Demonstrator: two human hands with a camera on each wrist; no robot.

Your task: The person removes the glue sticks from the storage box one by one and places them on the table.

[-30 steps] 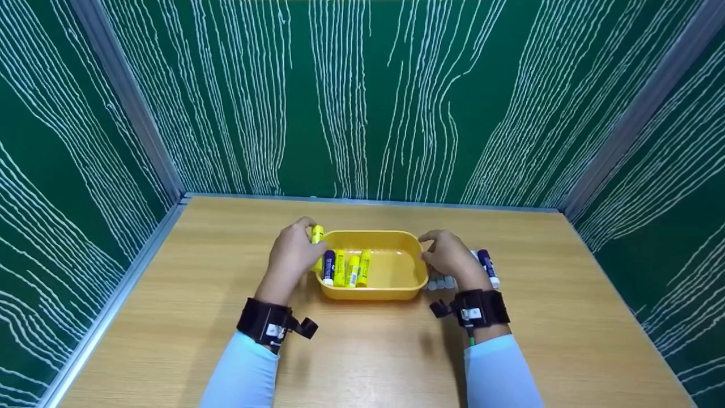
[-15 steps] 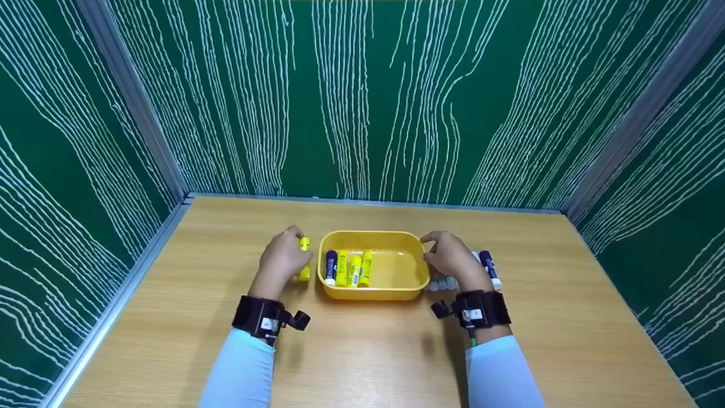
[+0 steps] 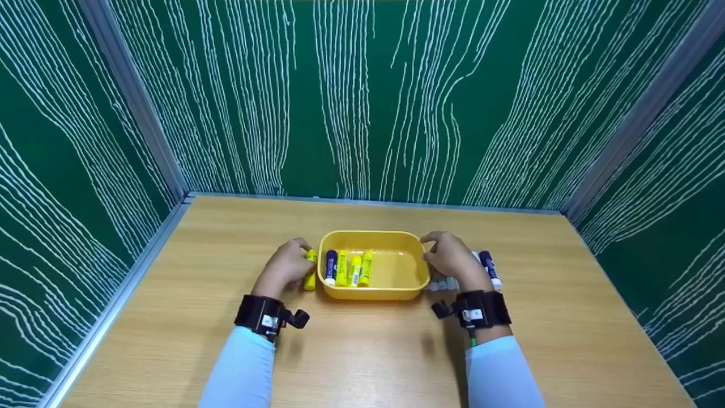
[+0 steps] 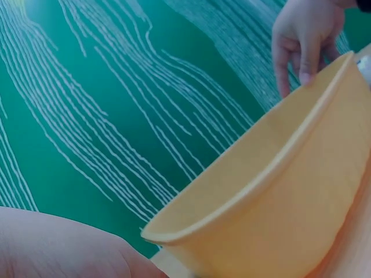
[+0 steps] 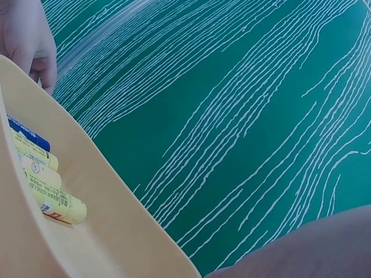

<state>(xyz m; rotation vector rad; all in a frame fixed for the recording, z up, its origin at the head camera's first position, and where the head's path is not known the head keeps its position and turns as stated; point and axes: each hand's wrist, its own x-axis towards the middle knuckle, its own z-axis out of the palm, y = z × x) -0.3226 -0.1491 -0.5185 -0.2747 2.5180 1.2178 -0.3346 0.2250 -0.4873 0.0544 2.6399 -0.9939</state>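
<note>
A yellow plastic basket (image 3: 371,293) stands in the middle of the table. Inside it, at the left, lie a purple glue stick (image 3: 331,267) with a white end and three yellow glue sticks (image 3: 341,268) side by side. Just outside the left wall, my left hand (image 3: 286,263) pinches another yellow glue stick (image 3: 310,275), low at the tabletop. My right hand (image 3: 450,258) is at the basket's right rim; its index finger and thumb, fairly straight and apart, touch the rim, as the left wrist view also shows. The left-hand fingertips are hidden in both wrist views.
Right of the basket, partly under my right hand, lie several pale-ended sticks (image 3: 442,283) and a purple glue stick (image 3: 490,270) with a white end. Green panels with white wavy lines (image 3: 340,102) enclose the wooden table (image 3: 362,351) at back and sides.
My left hand has carried the yellow glue stick from the basket's left rim leftward, then down to the table beside the wall. The right hand has stayed at the right rim.
</note>
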